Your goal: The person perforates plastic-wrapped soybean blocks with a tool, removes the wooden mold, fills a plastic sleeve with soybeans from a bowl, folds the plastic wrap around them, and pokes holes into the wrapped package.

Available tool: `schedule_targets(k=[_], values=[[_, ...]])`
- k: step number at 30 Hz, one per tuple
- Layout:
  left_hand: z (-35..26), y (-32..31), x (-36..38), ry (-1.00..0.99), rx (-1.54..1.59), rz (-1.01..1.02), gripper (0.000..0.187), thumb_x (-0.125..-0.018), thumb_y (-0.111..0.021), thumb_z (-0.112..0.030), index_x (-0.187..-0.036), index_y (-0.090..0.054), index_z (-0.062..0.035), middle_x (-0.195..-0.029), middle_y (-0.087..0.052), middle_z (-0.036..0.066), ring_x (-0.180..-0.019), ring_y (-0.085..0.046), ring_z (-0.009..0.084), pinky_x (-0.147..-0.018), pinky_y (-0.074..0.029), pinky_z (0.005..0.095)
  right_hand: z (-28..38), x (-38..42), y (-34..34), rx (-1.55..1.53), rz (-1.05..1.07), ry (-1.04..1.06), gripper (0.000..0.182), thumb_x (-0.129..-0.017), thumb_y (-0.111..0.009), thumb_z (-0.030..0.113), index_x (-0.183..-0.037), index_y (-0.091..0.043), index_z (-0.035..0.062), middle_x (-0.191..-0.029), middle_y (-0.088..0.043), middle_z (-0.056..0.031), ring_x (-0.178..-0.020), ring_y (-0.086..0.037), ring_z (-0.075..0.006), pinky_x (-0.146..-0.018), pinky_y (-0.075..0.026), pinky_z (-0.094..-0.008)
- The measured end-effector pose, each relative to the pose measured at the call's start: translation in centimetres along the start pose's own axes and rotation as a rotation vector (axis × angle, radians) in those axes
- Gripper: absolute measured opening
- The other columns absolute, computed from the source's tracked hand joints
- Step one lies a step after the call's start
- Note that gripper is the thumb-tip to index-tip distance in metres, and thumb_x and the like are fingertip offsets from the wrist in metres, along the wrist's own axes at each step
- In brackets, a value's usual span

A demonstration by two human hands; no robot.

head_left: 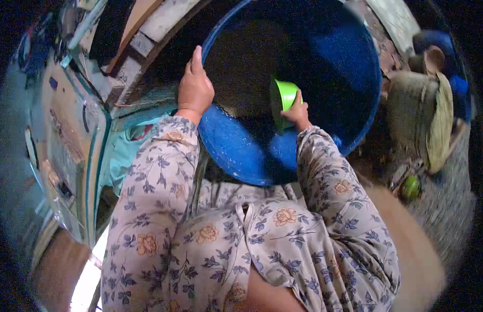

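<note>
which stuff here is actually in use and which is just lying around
In use: blue barrel, its rim gripped by the left hand; green bowl, held inside it by the right hand.

Lying about: woven basket; small green object on the ground.

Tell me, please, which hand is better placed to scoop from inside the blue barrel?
The right hand, probably. It already holds the green bowl inside the blue barrel. The left hand rests on the barrel's rim, so it seems to steady it.
</note>
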State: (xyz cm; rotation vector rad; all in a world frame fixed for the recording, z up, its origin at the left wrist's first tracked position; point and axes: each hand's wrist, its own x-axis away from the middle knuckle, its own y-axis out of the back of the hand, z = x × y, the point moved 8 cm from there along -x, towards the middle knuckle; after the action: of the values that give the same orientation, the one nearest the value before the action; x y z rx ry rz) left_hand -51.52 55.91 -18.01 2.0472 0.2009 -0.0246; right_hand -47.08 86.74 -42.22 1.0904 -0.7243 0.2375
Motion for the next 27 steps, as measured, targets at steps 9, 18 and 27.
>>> schedule_targets(k=[9, 18, 27], values=[[-0.2, 0.4, 0.1, -0.100, -0.013, -0.068, 0.057, -0.074, -0.043, 0.001, -0.128, -0.024, -0.0042, -0.110, -0.046, 0.024, -0.096, -0.047, 0.0396, -0.082, -0.041, 0.0411, -5.0, -13.1, -18.6, -0.015, 0.405, -0.038, 0.036, -0.067, -0.063, 0.033, -0.088, -0.060, 0.0037, -0.089, -0.061, -0.0123, -0.079, -0.059, -0.0247, -0.067, -0.046, -0.0366], [0.1, 0.2, 0.1, -0.098, -0.031, -0.052, 0.057, -0.073, -0.045, 0.002, -0.127, -0.027, -0.0032, -0.113, -0.045, 0.024, -0.098, -0.047, 0.0385, -0.084, -0.040, 0.0391, 0.4, -10.1, -24.1, 0.103, 0.405, -0.076, 0.060, -0.067, -0.054, 0.056, -0.100, -0.058, 0.0062, -0.099, -0.059, -0.0136, -0.092, -0.055, -0.0290, -0.082, -0.043, -0.0339], [0.3, 0.2, 0.2, -0.060, -0.017, -0.057, 0.059, -0.074, -0.045, 0.001, -0.128, -0.026, -0.0074, -0.107, -0.048, 0.022, -0.091, -0.049, 0.0388, -0.078, -0.043, 0.0407, 12.4, -9.6, -17.6, -0.240, 0.425, 0.435, 0.048, -0.060, -0.066, 0.034, -0.090, -0.058, -0.0028, -0.082, -0.061, -0.0159, -0.075, -0.059, -0.0251, -0.066, -0.047, -0.0344]])
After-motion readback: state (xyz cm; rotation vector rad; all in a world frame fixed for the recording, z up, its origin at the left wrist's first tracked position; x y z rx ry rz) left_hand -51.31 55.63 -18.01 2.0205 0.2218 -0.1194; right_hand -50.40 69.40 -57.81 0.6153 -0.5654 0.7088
